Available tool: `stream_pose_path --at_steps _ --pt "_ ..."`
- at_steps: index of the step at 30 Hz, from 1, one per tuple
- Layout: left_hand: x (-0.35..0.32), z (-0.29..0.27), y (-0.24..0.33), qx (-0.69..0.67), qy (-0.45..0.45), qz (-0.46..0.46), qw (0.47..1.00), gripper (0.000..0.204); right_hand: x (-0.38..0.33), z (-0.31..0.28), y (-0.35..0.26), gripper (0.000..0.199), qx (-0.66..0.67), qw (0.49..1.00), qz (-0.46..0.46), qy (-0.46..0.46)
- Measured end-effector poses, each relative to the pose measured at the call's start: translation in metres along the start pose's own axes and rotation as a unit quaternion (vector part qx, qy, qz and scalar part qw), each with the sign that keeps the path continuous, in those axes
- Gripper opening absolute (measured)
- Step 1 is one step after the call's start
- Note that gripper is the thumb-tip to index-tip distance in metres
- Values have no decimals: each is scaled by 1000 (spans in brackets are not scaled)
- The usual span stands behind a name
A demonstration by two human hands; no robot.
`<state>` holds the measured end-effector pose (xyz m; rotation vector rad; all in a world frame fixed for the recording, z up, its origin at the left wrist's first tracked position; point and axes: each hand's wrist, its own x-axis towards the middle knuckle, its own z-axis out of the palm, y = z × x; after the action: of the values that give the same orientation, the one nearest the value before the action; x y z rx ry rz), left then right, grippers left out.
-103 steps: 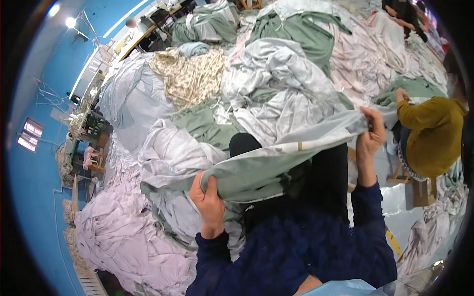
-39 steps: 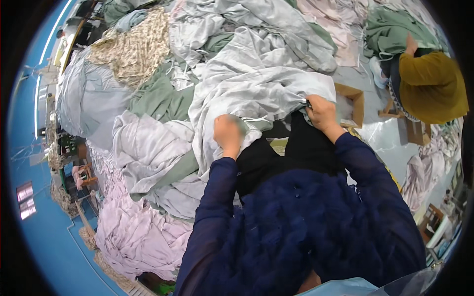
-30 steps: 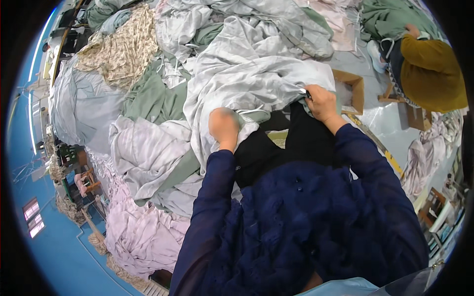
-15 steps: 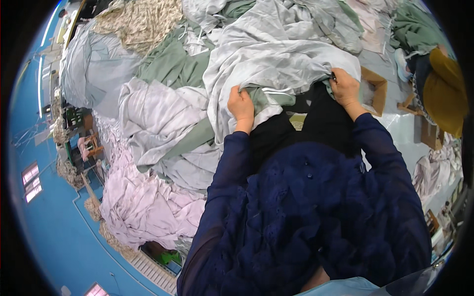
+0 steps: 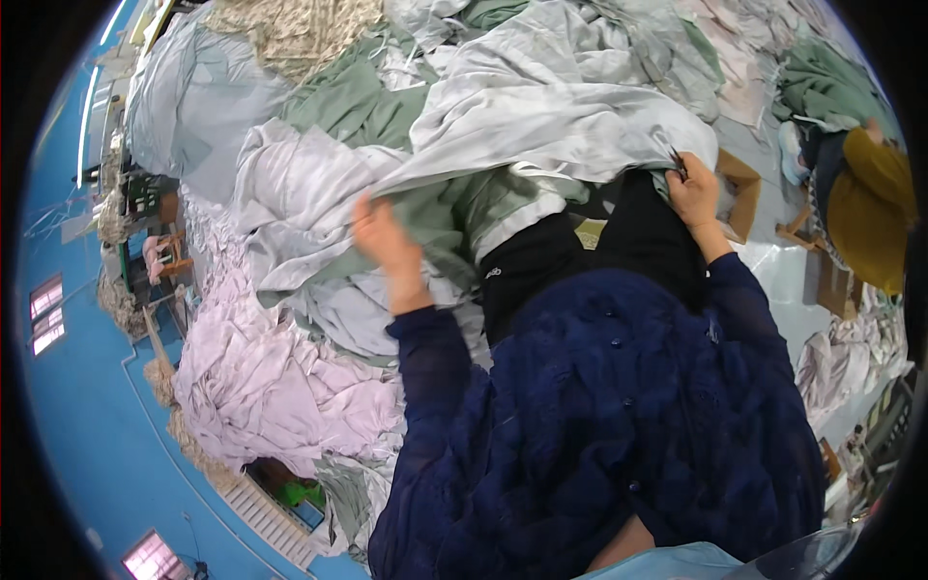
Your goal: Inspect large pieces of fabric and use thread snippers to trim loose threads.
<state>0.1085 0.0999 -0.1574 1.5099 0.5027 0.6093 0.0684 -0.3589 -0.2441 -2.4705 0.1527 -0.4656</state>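
Loosely creased, the whitish, green-backed sheet (image 5: 570, 116) lies at one o'clock; the right hand (image 5: 694, 193) pinches its edge, the blurred left hand (image 5: 385, 237) I cannot tell.

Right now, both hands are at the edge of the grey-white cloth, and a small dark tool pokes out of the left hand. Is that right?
Not quite: the small dark tool pokes out of the right hand, not the left hand, as the head view shows. Both are at the edge of the grey-white cloth.
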Motion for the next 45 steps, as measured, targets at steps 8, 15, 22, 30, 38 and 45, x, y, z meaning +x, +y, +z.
stream_pose_path --at_steps 8,15,22,30,38,45 --pt "84 -144 85 418 139 172 881 29 -34 -90 -88 37 138 989 -50 2" --pt "-120 89 64 229 -565 164 775 66 -45 -78 -103 30 121 993 1 -9" --pt "-169 138 -11 108 -572 -20 813 17 -34 -75 -98 32 82 996 6 19" --pt "-104 124 2 41 -438 -292 849 11 -17 -107 -51 23 128 991 35 -16" --pt "-101 103 -6 170 -455 -154 860 15 -60 -102 -58 8 259 922 175 -229" --pt "-95 91 -17 126 -451 -191 863 12 -84 -104 -66 22 454 753 206 -428"
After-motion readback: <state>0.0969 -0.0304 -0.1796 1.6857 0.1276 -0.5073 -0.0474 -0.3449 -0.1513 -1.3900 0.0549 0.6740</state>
